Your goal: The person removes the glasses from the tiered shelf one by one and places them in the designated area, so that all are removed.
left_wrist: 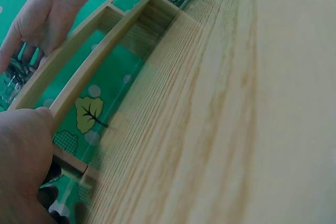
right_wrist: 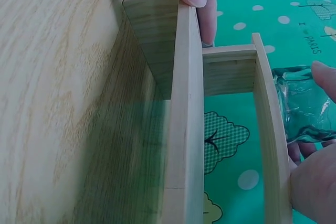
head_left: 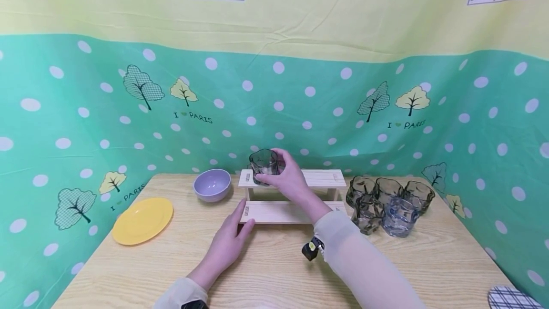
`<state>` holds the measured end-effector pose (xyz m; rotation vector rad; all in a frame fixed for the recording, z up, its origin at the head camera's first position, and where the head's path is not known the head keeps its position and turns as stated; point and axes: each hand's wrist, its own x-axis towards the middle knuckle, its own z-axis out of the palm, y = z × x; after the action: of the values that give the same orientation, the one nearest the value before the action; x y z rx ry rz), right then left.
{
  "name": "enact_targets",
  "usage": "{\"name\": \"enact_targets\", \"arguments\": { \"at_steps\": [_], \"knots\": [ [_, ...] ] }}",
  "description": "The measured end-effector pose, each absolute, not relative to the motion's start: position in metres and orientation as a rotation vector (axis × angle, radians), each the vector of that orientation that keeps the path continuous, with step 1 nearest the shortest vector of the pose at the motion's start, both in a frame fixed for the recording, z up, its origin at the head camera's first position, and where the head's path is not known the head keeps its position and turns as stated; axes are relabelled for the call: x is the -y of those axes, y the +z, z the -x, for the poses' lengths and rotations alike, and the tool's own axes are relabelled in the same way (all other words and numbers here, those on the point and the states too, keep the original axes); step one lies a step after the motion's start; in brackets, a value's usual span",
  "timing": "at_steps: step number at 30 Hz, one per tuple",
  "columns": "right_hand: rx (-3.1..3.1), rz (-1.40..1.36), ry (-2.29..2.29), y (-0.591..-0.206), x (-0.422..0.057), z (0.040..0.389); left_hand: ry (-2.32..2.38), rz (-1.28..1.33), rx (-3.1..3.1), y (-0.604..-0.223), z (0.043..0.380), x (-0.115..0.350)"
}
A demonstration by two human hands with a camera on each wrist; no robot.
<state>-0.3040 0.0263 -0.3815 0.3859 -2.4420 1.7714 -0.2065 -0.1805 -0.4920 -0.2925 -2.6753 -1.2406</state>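
Observation:
A two-tier wooden shelf [head_left: 279, 212] stands at the middle of the table. My right hand [head_left: 293, 182] holds a dark, clear glass cup [head_left: 262, 166] upright at the left end of the upper tier, thumb on the near side. In the right wrist view the cup [right_wrist: 302, 106] is right against the upper board, touching or nearly so. My left hand [head_left: 227, 242] grips the left end of the lower tier; its thumb lies on the front edge and its other fingers along the side. Those fingers are partly hidden in the left wrist view.
Several glass cups [head_left: 388, 187] stand clustered right of the shelf, one a bluish glass [head_left: 400, 218]. To the left are a purple bowl [head_left: 212, 185] and a yellow plate [head_left: 143, 221]. A polka-dot curtain [head_left: 279, 94] hangs behind the table. Checked cloth [head_left: 510, 298] shows at lower right.

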Motion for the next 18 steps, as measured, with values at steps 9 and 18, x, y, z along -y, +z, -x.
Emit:
{"name": "enact_targets", "arguments": {
  "at_steps": [9,18],
  "knots": [
    [2.445,-0.343,1.821,-0.380,-0.030,0.303,-1.263,0.278,2.678,-0.492,0.203,0.181],
    [2.478,-0.324,1.760,-0.362,-0.037,0.289,-1.268,0.284,2.674,-0.491,0.204,0.180]
  ]
}}
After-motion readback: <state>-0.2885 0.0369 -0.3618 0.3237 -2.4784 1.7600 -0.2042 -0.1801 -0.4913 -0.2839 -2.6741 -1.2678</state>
